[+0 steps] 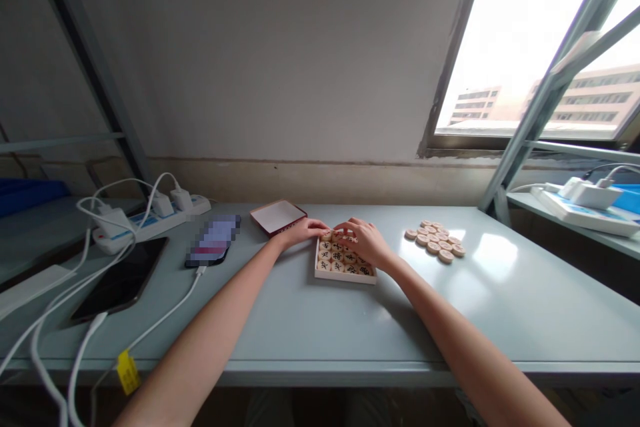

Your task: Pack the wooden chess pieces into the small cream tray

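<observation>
So from where I'm standing, the shallow white box (345,277) sits mid-desk, square between both arms, probably because that lets either hand get at it. Round character-marked pieces (337,256) lie flat in rows inside, likely so they fit snugly. The left hand (305,231) is loosely curled at the far left corner, maybe steadying it; can't tell if it's pinching anything. The right hand (364,239) arches half-open over the far pieces, fingertips down, any grip hidden from me. Loose pieces (434,239) are bunched to the right, handy for that arm. The lid (279,217) lies far left, out of the way.
</observation>
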The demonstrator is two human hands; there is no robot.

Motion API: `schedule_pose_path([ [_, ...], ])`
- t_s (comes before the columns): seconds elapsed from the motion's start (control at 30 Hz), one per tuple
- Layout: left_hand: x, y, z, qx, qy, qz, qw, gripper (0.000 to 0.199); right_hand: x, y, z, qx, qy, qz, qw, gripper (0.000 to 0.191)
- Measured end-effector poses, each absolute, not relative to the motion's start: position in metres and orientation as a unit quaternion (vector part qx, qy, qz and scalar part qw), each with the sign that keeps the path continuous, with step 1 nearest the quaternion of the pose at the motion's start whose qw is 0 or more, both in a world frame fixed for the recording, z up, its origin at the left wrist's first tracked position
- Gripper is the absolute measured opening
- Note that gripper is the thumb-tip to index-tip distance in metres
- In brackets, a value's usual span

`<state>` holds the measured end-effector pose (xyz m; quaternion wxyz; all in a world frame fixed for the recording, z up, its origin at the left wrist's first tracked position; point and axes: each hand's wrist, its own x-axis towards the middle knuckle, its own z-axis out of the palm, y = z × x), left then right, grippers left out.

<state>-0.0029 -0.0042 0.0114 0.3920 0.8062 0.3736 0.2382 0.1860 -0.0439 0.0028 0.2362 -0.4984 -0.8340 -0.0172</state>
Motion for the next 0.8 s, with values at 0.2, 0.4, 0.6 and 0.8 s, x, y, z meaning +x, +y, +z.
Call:
schedule_pose_path([
  [0.2, -0.004, -0.001, 0.007, 0.810, 0.374, 0.240, 0.383, 0.032, 0.201, -0.043, 0.013, -0.561, -0.795, -0.058, 0.222, 0.024],
  [0.4, -0.004, 0.002, 0.006, 0.779, 0.394, 0.253, 0.418, 0.029, 0.246, -0.045, 0.020, -0.765, -0.623, -0.155, 0.052, 0.024],
  [0.6, -0.007, 0.002, 0.008, 0.759, 0.396, 0.255, 0.449, 0.030, 0.255, -0.045, 0.022, -0.779, -0.617, -0.111, -0.014, 0.027],
  [0.8, -0.009, 0.004, 0.005, 0.751, 0.381, 0.264, 0.470, 0.029, 0.250, -0.046, 0.023, -0.758, -0.640, -0.123, 0.016, 0.033],
])
